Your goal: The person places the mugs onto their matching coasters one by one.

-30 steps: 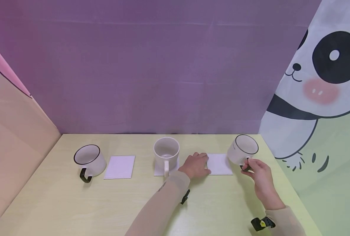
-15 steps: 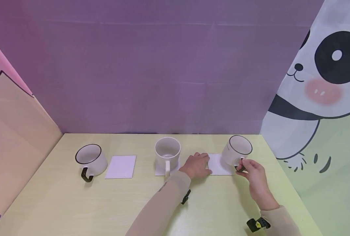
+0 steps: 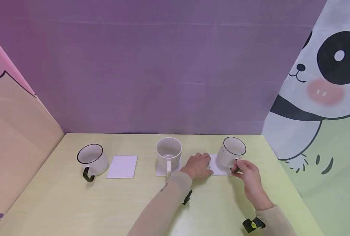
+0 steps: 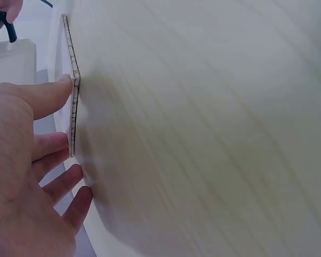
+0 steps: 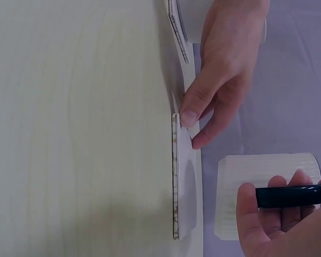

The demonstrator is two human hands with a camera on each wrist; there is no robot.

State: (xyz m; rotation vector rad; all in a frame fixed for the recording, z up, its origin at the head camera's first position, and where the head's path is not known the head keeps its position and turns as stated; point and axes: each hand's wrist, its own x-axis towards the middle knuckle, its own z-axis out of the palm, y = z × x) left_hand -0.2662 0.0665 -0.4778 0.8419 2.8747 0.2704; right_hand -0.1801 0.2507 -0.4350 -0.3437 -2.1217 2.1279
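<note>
My right hand [image 3: 249, 180] pinches the black handle [image 5: 289, 196] of a white mug [image 3: 226, 158] with a black rim. The mug is held upright, over the right-hand square white coaster [image 3: 214, 165]; the right wrist view shows a gap between its base and the coaster. My left hand [image 3: 196, 166] lies at that coaster's left edge, thumb at the near corner and fingertips along the side, as the left wrist view shows. Just left of this hand, an all-white mug [image 3: 164, 160] stands on the middle coaster [image 3: 160, 172], its handle toward me.
Farther left, a bare white coaster [image 3: 122, 167] lies on the light wooden table [image 3: 104, 206]. Beside it a black-rimmed white mug [image 3: 98, 165] stands with its black handle facing the front. A purple backdrop [image 3: 175, 72] rises behind the table's back edge.
My right hand has carried the black-rimmed mug leftward, from the right side of the coaster to over it. My left hand has stayed at the coaster's left edge.
</note>
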